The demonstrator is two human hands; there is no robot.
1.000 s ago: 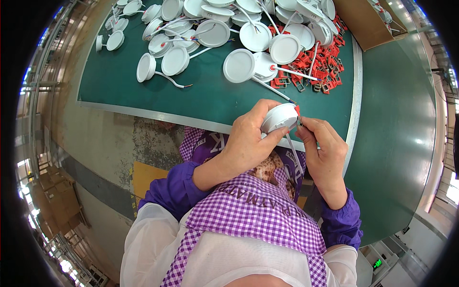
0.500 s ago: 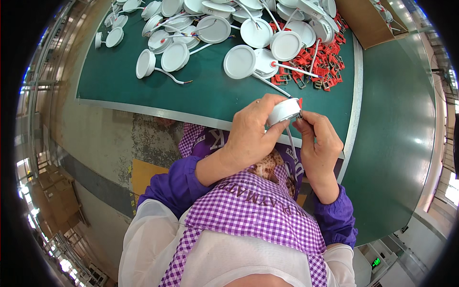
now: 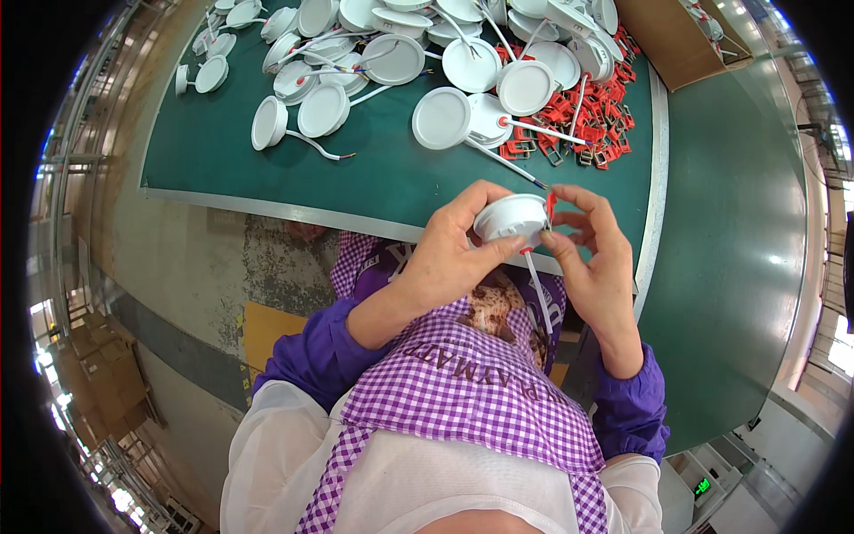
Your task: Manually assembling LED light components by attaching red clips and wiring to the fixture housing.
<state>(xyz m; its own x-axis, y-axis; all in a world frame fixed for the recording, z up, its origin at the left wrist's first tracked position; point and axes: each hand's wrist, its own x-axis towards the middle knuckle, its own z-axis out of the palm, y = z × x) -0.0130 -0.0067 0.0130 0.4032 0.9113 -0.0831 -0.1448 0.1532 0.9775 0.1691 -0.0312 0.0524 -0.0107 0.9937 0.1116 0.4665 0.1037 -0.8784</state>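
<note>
Apron: purple-and-white check apron (image 3: 471,396), nearest to the camera, below the hands.
Left hand: left hand (image 3: 440,258) clamped on the lamp body, thumb on the near side, other fingers round the far side.
Right hand: right hand (image 3: 603,276) at the lamp's right side; thumb and index near the two ends of the clip, other fingers loosely curled. Can't tell if it's a firm pinch.
Lamp: round white lamp (image 3: 509,216) held up off the table, just past its near edge.
Clip: red clip (image 3: 550,206) at the lamp's right side. Can't see if it's seated.
Cable: white cable (image 3: 539,294) hangs from a red grommet (image 3: 527,251) under the lamp.
Handling: lamp looks light, stiff, smooth, maybe a bit slippery; grip the rim or side wall, not the face. Cable bends; don't carry by it. Clip small, probably springy.
Table: green tabletop (image 3: 356,187), metal edge.
Loose clips: heap of red clips (image 3: 583,125), uncontained.
Loose lamps: pile of white lamps (image 3: 394,60), cables attached, also uncontained.
Box: open cardboard box (image 3: 663,44), far right; white lamp-like pieces (image 3: 712,25) with wires inside, partly hidden.
</note>
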